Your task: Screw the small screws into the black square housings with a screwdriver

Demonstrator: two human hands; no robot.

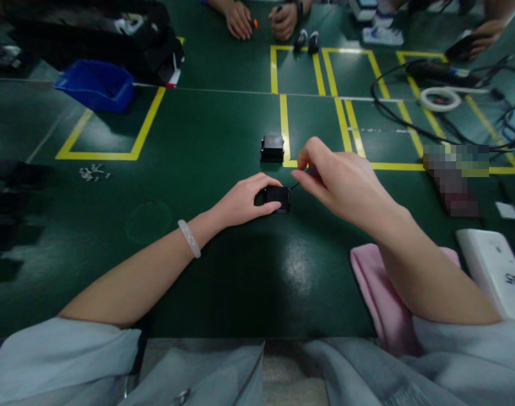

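My left hand (244,202) holds a small black box (278,197) against the green table, with the thumb along its near edge and the fingers across its far side. A thin dark rod or wire (294,186) runs from the box's right end up to my right hand (331,175). The fingertips of that hand are pinched together around it, and its far part is hidden inside the hand. Just beyond stands a second black box (272,148) of similar look, untouched, beside a yellow tape line.
Small screws (92,172) lie in a loose pile at left, below a blue bin (97,84). A pink cloth (369,270) and a white device (489,270) are at right. Coiled cables (441,98) lie far right. Another person's hands (261,21) rest across the table.
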